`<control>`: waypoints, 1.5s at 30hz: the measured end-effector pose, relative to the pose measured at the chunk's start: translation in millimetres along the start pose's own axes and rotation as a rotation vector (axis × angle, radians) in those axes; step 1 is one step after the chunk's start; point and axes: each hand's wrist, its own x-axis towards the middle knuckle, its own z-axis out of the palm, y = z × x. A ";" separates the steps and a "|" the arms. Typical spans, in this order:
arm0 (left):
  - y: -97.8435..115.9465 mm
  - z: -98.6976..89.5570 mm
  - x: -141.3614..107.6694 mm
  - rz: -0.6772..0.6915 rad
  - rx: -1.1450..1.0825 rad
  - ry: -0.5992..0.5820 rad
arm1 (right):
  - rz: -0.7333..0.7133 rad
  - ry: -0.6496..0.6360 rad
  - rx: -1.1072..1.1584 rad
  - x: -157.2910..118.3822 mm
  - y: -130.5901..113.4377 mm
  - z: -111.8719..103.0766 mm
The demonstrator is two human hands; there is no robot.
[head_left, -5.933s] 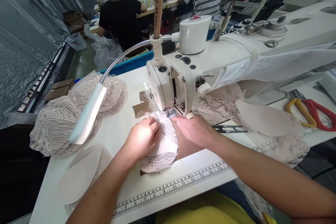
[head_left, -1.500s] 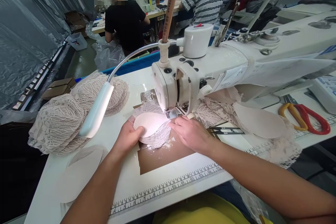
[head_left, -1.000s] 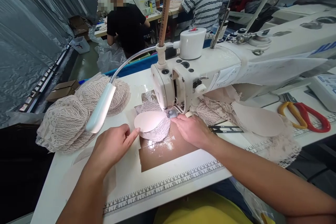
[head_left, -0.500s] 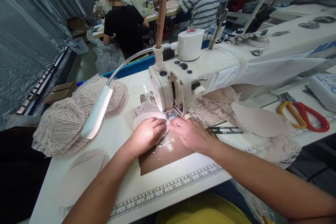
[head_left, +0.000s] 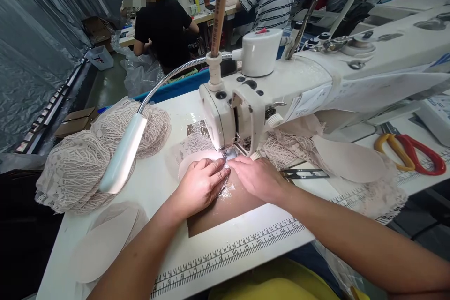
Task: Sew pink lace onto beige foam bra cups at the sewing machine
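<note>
A white sewing machine [head_left: 225, 117] stands over the table, its needle area lit by a lamp [head_left: 123, 154] on a bent metal neck. Just in front of the presser foot, my left hand [head_left: 204, 183] presses on a pale lace cup piece [head_left: 193, 157], fingers bent and close together. On the other side of the needle my right hand [head_left: 256, 178] lies with its fingers together at the edge of the same fabric. Both hands rest over a brown plate [head_left: 239, 199]. The fingertips partly hide the fabric at the needle.
Lace cups [head_left: 77, 168] are stacked at the left, with a smooth pale cup [head_left: 105, 243] nearer. Black thread snips [head_left: 305, 174], another pale cup [head_left: 351, 159] and scissors [head_left: 422, 152] lie right. A ruler strip [head_left: 232, 255] runs along the front. Two people sit beyond.
My left hand's fingers have spread slightly and shifted over the fabric. My right hand's fingers lie a little flatter near the needle. The camera view has shifted slightly.
</note>
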 end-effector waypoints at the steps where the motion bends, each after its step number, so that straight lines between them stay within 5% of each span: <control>1: -0.2 -0.9 -0.2 0.000 -0.006 0.003 | -0.017 -0.011 -0.017 0.0 -0.2 0.4; 26: -1.6 -1.4 -0.3 -0.009 -0.004 0.007 | -0.133 -0.065 -0.037 -5.7 1.4 1.3; 45: 6.9 -4.1 8.2 -0.145 0.152 -0.018 | 0.012 -0.036 -0.138 0.0 -2.8 3.4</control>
